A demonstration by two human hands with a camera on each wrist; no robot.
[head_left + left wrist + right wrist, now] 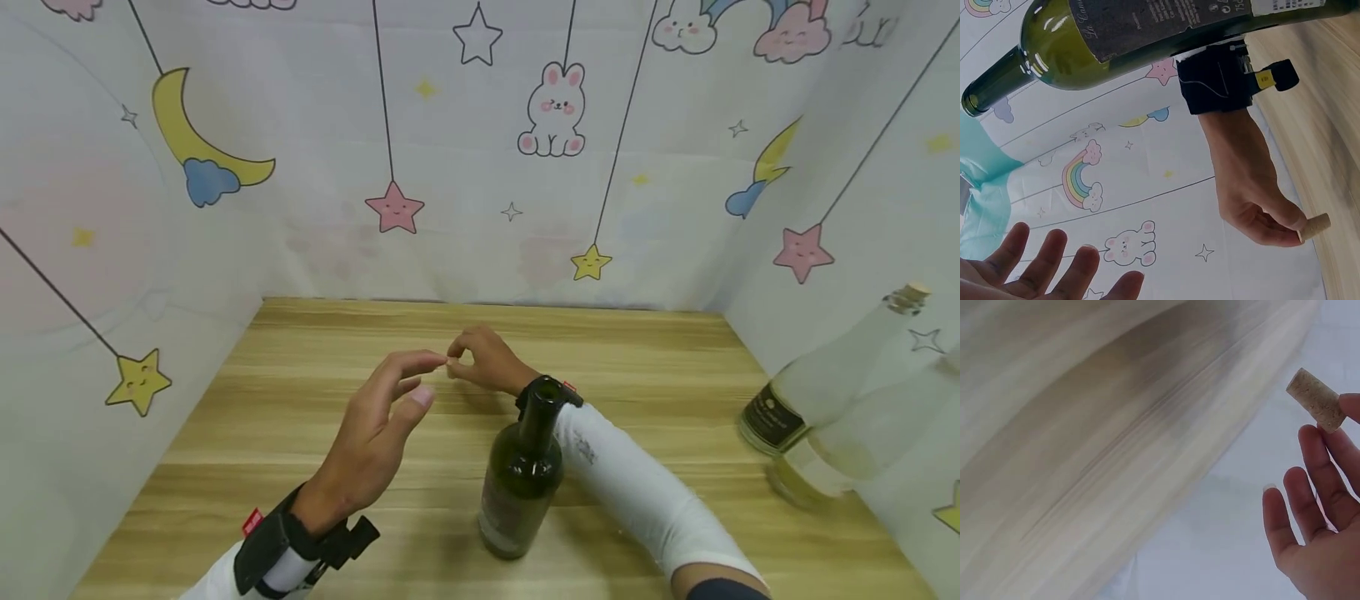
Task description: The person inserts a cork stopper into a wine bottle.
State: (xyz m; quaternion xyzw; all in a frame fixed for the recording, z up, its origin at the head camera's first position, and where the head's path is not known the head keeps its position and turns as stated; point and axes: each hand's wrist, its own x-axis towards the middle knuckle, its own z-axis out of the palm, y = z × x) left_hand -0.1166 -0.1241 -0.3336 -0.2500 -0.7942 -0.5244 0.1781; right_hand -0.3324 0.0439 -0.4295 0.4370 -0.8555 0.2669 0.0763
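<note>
My right hand reaches across behind the green wine bottle. Between thumb and fingertips it pinches a cork, plain to see in both wrist views. The other fingers of that hand are spread apart in the right wrist view. My left hand is raised to the left of the bottle, fingers loosely bent, its fingertips close to the right fingertips. Whether they touch the cork cannot be told. The bottle stands upright on the table, its mouth uncorked, with a dark label in the left wrist view.
At the right edge of the wooden table stand two clear bottles, one corked bottle with a black label and one paler bottle partly cut off. White cloth walls with printed stars and moons enclose the table.
</note>
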